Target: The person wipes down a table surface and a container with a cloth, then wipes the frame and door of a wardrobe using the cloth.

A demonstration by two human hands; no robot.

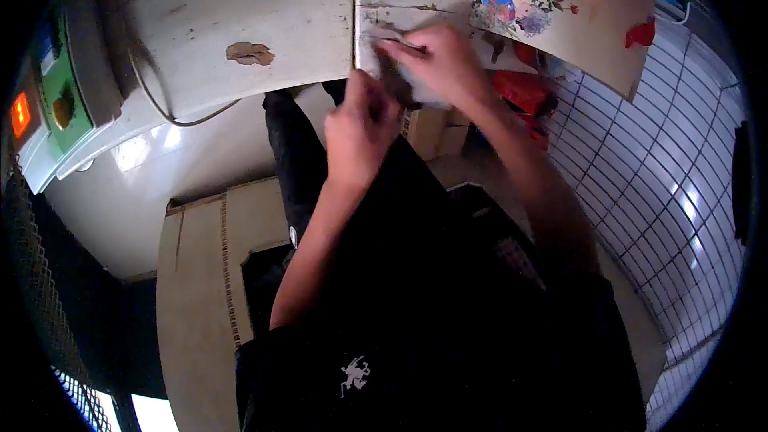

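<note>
Head camera: your right hand (448,62) pinches a thin, blurred item (406,44) over the worn white wooden tabletop (200,16), near its front edge and the dark seam. Your left hand (362,130) curls just beside, fingertips drawn together; blur hides whether they hold anything.

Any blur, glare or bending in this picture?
Head view: motion blur on the right hand, less on the left hand; glare spots on the floor and white tiles; wide-angle distortion bows the tile lines; the dark shirt loses most detail.
</note>
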